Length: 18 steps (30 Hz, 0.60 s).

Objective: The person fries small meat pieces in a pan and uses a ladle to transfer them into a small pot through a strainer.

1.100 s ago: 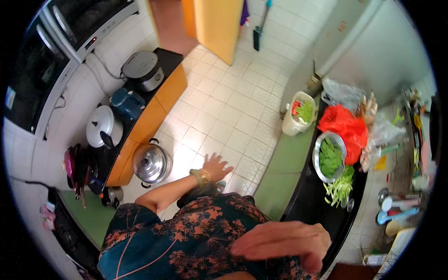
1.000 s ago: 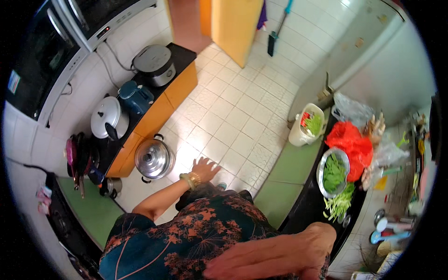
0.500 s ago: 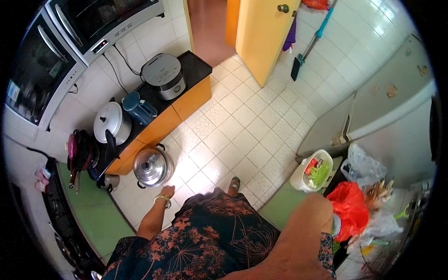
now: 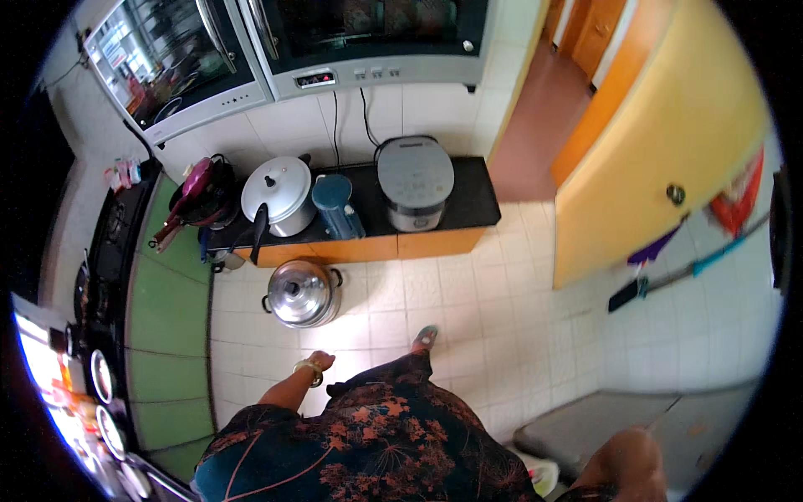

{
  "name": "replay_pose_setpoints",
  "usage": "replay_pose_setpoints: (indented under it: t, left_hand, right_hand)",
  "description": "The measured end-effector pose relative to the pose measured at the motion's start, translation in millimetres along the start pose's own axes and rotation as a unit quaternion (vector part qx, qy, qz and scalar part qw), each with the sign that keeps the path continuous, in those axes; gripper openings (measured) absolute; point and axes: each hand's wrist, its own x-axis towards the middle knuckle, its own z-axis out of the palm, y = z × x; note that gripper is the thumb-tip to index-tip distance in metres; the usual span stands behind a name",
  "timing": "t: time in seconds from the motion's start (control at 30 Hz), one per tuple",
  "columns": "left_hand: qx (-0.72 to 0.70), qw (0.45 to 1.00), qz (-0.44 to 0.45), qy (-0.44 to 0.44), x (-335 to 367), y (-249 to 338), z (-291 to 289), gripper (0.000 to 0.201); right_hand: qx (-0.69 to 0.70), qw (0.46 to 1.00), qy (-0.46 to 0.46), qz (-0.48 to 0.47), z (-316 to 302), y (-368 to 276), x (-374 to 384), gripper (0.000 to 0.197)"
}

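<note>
My left hand (image 4: 321, 361), a bracelet at its wrist, hangs low over the floor with its small-looking fingers curled in. Nothing shows in it. The nearest thing to it is a lidded steel steamer pot (image 4: 299, 294) on the tiles, apart from the hand. At the lower right only my bent right arm (image 4: 626, 464) shows; the right hand is out of view. Beyond the steamer, a low black-topped cabinet (image 4: 470, 188) carries a silver pressure cooker (image 4: 280, 197), a blue jug (image 4: 338, 209) and a grey rice cooker (image 4: 415, 182).
Dark pans (image 4: 203, 192) stand left of the pressure cooker. Green cabinet fronts (image 4: 170, 335) line the left, below a black counter. Glass-door wall cabinets (image 4: 376, 71) hang above. A yellow door (image 4: 661, 151) stands ajar at right; a grey fridge (image 4: 602, 427) is at lower right.
My view has turned left, toward the low cabinet and steamer. The basket and red bag at right have mostly left view. My left hand still hangs near the steamer.
</note>
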Motion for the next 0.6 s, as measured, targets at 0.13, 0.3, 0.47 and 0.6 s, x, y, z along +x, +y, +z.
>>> replay_pose_setpoints:
  t: [0.13, 0.3, 0.47, 0.6]
  left_hand:
    - [0.002, 0.993, 0.110, -0.029, 40, 165, -99, 0.047]
    - [-0.272, 0.852, 0.438, 0.091, 126, 363, -179, 0.027]
    - [-0.342, 0.767, 0.494, -0.226, -3, 522, -326, 0.049]
    - [-0.246, 0.765, 0.546, -0.236, 11, 557, -343, 0.052]
  right_hand:
    - [-0.109, 0.987, 0.060, 0.100, -80, 11, -2, 0.060]
    - [-0.388, 0.887, 0.124, 0.217, -174, 19, -23, 0.054]
    - [-0.731, 0.647, 0.080, 0.204, -258, 58, -53, 0.048]
    - [-0.244, 0.901, 0.217, 0.286, -351, 47, -74, 0.041]
